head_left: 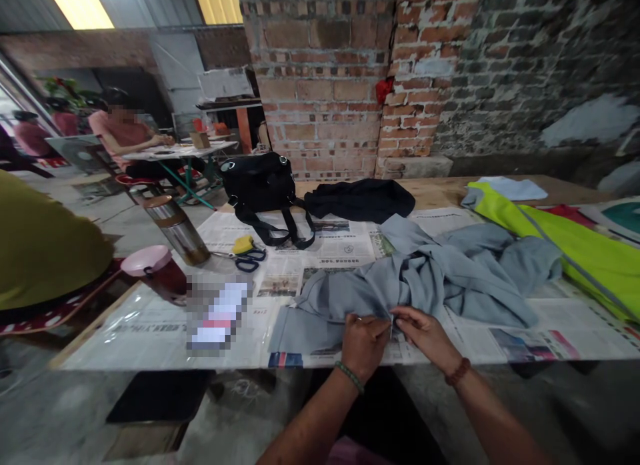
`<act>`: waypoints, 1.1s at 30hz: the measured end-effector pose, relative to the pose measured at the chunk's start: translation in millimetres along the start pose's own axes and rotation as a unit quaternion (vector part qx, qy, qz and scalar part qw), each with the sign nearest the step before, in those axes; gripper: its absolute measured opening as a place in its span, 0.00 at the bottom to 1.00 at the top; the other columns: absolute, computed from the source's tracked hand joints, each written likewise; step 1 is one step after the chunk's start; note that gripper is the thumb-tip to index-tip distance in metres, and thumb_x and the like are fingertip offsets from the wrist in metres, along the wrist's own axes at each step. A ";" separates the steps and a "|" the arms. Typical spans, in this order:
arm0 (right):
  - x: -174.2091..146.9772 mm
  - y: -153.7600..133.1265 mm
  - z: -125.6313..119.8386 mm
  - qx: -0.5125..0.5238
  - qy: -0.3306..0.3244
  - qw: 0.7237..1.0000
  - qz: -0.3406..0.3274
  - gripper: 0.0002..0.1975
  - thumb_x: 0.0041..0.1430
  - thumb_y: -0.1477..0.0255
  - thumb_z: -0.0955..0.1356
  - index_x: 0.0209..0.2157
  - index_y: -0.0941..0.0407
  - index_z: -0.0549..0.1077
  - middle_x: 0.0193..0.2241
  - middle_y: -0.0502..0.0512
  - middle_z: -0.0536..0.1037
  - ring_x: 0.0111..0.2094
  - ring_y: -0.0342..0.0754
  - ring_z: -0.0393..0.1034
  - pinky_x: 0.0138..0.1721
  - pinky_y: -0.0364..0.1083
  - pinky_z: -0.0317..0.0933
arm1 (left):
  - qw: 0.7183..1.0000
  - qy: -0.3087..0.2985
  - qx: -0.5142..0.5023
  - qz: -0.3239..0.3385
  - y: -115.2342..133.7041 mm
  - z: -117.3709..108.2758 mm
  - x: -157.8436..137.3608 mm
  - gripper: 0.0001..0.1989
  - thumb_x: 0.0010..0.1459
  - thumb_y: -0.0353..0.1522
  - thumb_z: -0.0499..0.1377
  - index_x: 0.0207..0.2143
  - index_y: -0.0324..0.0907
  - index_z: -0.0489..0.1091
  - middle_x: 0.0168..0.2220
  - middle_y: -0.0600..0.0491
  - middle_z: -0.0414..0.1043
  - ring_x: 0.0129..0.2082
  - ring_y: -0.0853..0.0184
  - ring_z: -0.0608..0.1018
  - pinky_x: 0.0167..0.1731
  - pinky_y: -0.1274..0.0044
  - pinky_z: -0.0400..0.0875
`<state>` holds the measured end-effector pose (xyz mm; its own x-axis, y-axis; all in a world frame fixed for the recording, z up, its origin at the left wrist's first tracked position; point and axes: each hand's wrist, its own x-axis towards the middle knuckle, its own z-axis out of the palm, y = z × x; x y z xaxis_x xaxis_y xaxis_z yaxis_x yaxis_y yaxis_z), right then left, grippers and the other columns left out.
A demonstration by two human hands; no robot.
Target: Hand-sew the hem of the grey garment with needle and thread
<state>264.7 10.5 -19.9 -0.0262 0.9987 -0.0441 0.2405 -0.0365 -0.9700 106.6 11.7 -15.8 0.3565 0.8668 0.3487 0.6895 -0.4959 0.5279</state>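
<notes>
A crumpled grey garment (420,278) lies across the newspaper-covered table in front of me. My left hand (364,343) is closed on its near edge, knuckles up, with a ring and a green bead bracelet showing. Just right of it, my right hand (427,333), with a reddish bracelet at the wrist, pinches thumb and forefinger together against the cloth. A thin pale sliver shows between the two hands; it is too small to name. Whatever the right fingertips hold is hidden.
To the left are a phone (220,315), a lidded pink cup (155,271), a steel flask (177,231) and scissors (250,257). Behind lie a black bag (260,178) and dark cloth (360,199); a yellow-green vest (565,245) is at right. Other people sit at left.
</notes>
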 end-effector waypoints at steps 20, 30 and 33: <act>2.0 -3.0 -2.2 -0.086 -0.016 0.992 -0.090 0.10 0.49 0.64 0.66 0.28 0.56 0.75 0.28 0.52 0.72 0.33 0.45 0.67 0.37 0.43 0.61 | 0.999 -0.030 0.016 0.005 3.9 -2.4 1.7 0.09 0.55 0.28 0.54 0.27 0.45 0.74 0.25 0.54 0.75 0.29 0.69 0.74 0.37 0.74 0.56; -0.9 -11.6 3.4 -0.022 0.044 0.998 0.027 0.16 0.49 0.59 0.63 0.30 0.58 0.71 0.17 0.46 0.65 0.17 0.39 0.56 0.19 0.39 0.53 | 0.999 -0.022 0.024 0.017 5.6 -10.4 4.6 0.06 0.52 0.29 0.57 0.27 0.46 0.74 0.27 0.54 0.73 0.32 0.66 0.73 0.34 0.74 0.57; -0.4 -11.7 1.7 -0.033 0.026 0.999 0.019 0.18 0.51 0.59 0.62 0.33 0.58 0.73 0.19 0.48 0.68 0.18 0.39 0.58 0.20 0.40 0.54 | 0.999 -0.024 0.027 0.021 4.6 -10.1 4.1 0.07 0.53 0.28 0.56 0.30 0.47 0.74 0.27 0.54 0.73 0.32 0.66 0.72 0.34 0.74 0.56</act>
<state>260.3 10.5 -9.0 0.0341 0.9973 -0.0656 0.3044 -0.0729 -0.9498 104.8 12.4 -4.1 0.4141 0.8478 0.3313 0.7061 -0.5289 0.4708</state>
